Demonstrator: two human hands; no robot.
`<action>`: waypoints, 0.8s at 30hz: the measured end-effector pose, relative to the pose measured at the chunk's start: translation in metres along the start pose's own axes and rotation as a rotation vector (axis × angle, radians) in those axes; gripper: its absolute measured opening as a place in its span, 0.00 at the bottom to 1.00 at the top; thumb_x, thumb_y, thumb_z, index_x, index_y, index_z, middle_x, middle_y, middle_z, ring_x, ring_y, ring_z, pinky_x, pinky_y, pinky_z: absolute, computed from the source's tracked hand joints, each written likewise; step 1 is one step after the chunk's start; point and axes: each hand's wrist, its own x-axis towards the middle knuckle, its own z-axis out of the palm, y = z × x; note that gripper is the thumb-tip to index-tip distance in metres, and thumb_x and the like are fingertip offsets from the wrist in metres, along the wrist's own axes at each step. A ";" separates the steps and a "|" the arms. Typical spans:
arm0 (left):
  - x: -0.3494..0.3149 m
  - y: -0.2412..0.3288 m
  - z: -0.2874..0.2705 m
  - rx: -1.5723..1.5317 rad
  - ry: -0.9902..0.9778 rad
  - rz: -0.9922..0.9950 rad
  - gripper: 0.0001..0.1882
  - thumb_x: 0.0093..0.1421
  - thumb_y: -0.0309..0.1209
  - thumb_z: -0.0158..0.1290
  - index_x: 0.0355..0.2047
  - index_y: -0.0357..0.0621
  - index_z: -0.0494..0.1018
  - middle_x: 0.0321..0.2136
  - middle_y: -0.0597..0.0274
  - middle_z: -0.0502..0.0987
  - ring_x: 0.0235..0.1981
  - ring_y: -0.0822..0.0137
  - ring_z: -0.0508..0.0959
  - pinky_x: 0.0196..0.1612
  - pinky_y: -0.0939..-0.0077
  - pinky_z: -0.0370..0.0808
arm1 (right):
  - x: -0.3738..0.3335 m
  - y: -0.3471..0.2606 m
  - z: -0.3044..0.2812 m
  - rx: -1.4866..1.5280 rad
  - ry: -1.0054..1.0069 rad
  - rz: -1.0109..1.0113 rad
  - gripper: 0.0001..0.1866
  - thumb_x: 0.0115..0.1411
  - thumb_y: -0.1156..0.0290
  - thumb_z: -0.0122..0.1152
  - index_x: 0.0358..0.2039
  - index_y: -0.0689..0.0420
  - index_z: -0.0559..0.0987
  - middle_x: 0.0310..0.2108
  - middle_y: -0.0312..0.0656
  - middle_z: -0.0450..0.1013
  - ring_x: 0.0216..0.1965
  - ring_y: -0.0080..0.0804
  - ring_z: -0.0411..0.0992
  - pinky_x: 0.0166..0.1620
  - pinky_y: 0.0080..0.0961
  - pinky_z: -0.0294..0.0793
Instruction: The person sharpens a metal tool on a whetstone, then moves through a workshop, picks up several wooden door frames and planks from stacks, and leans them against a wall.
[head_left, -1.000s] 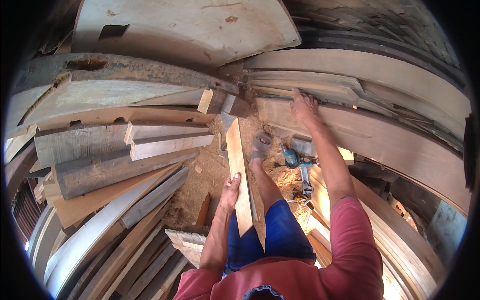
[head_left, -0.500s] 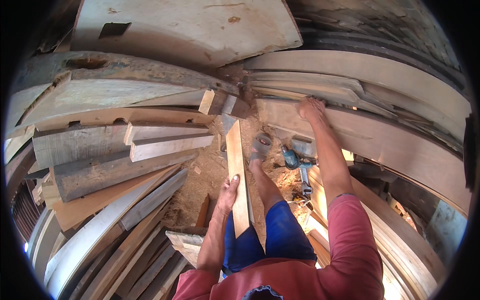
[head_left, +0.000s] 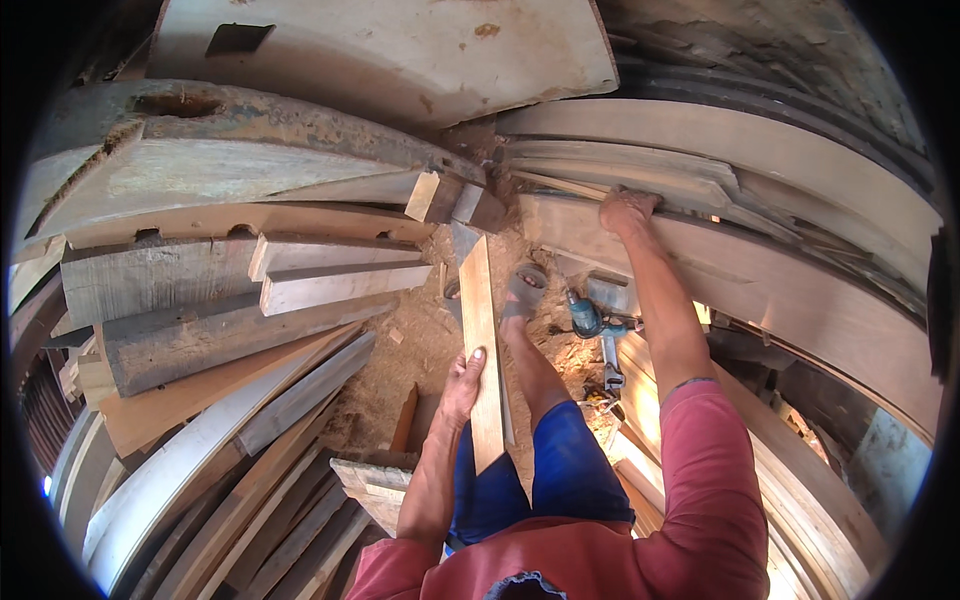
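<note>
My left hand [head_left: 463, 386] is wrapped round a pale wooden plank [head_left: 483, 350] with slanted ends, thumb on its upper face. The plank points away from me, its near end over my left thigh, and a second thin edge shows beneath it. At the right, my outstretched right hand [head_left: 628, 208] grips the top edge of a wide brownish board [head_left: 760, 268], its fingers curled over and partly hidden. A thin wooden strip [head_left: 562, 183] ends right beside that hand. Below my right forearm lies a blue-green power drill [head_left: 585, 315].
Stacked planks [head_left: 190, 335] crowd the left side, and more boards [head_left: 800, 145] lean at the far right. Two short wooden blocks [head_left: 455, 200] stand beyond the plank. Sawdust [head_left: 385, 365] covers the ground around my sandalled feet. A large pale panel [head_left: 370, 60] leans at the back.
The view has shifted slightly. The plank has moved a little to the right with my left hand, and part of my left foot now shows beside it. My right hand keeps its place on the board.
</note>
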 end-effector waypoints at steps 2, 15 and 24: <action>0.001 -0.001 -0.002 0.003 0.001 0.011 0.18 0.65 0.47 0.56 0.44 0.46 0.73 0.29 0.73 0.76 0.25 0.80 0.72 0.28 0.81 0.71 | 0.003 0.004 0.003 0.034 0.026 0.106 0.26 0.62 0.66 0.49 0.61 0.55 0.71 0.62 0.48 0.67 0.61 0.46 0.67 0.65 0.56 0.51; -0.002 0.002 0.003 0.008 0.004 -0.007 0.20 0.65 0.47 0.55 0.48 0.45 0.72 0.33 0.72 0.76 0.30 0.80 0.72 0.34 0.80 0.71 | -0.029 0.000 -0.022 0.158 0.060 0.028 0.20 0.60 0.67 0.49 0.52 0.51 0.80 0.56 0.47 0.73 0.61 0.48 0.67 0.65 0.50 0.53; 0.004 -0.005 -0.001 0.040 -0.009 -0.032 0.21 0.64 0.48 0.56 0.47 0.46 0.72 0.30 0.73 0.75 0.28 0.80 0.71 0.32 0.80 0.71 | 0.003 0.018 0.011 0.181 0.034 0.021 0.19 0.60 0.67 0.50 0.50 0.50 0.80 0.56 0.41 0.74 0.60 0.40 0.70 0.62 0.44 0.59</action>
